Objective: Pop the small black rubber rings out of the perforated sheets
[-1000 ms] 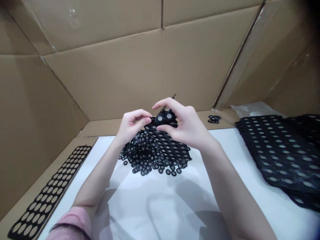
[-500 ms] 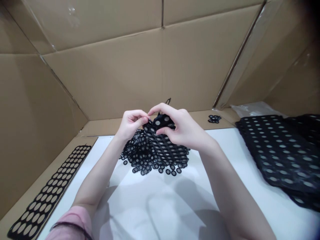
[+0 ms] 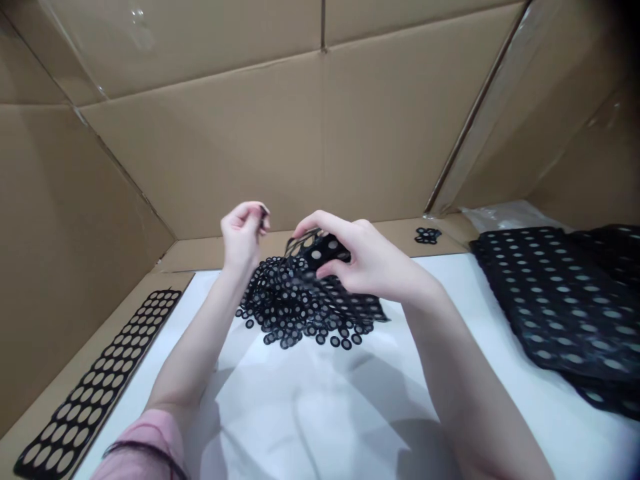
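left forearm (image 3: pixel 197 353) bare, slanting up and inward; left hand (image 3: pixel 244 230) raised, fingers curled in, thumb drawn against them in pinch, slightly blurred; right forearm (image 3: pixel 465 373) bare, angled up and leftward; right hand (image 3: pixel 357 253) apart from left, forefinger (image 3: pixel 320 219) arched above, thumb (image 3: pixel 333 268) below, gap between their tips, other fingers hidden

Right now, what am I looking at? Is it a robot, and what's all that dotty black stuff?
No robot! These are a person's left hand and right hand, both bare. The picture comes from a camera on the person's head, looking forward and down. The left hand pinches a dark bit, too blurred to tell more. The right hand holds a dotted sheet. Below, a pile of little black rounds lies on a white table. More sheets lie at the right, and a black strip at the left.
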A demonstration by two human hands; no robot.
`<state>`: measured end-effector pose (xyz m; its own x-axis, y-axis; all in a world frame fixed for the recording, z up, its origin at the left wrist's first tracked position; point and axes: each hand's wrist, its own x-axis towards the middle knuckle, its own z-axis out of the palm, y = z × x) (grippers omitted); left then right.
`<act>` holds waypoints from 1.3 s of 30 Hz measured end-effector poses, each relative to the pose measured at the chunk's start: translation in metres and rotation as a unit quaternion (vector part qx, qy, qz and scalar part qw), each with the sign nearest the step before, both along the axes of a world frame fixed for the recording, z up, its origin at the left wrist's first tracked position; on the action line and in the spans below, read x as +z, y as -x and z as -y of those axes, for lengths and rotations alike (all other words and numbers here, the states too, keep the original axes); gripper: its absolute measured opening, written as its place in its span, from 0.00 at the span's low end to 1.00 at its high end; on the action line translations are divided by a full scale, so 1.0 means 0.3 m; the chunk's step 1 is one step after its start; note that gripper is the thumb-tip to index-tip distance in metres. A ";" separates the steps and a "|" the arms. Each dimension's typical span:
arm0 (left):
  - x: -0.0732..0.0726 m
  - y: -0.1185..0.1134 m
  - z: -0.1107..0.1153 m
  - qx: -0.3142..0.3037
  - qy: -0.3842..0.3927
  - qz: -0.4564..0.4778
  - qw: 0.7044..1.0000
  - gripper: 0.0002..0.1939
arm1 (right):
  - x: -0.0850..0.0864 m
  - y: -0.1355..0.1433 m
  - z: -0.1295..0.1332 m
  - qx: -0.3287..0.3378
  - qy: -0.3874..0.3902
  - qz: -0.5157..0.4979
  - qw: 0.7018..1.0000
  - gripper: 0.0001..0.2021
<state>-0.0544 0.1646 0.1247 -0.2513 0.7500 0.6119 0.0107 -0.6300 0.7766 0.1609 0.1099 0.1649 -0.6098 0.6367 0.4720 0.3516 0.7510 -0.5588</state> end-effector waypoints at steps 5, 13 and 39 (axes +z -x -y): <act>0.004 0.097 -0.044 0.007 0.053 -0.087 0.995 0.18 | 0.013 -0.025 -0.007 -0.068 -0.027 -0.078 0.994 0.20; -0.047 0.087 -0.041 -0.071 0.162 -0.441 0.880 0.10 | 0.002 -0.024 -0.038 -0.153 -0.034 -0.151 0.976 0.14; 0.034 -0.046 0.104 0.014 -0.167 -0.295 0.941 0.07 | -0.032 0.009 -0.066 -0.104 0.021 -0.179 0.978 0.18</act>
<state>-0.0406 0.1335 0.1349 0.1880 0.4898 0.8513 0.3984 -0.8303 0.3898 0.1583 0.1296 0.1553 -0.2655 0.7521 0.6032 0.2695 0.6586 -0.7026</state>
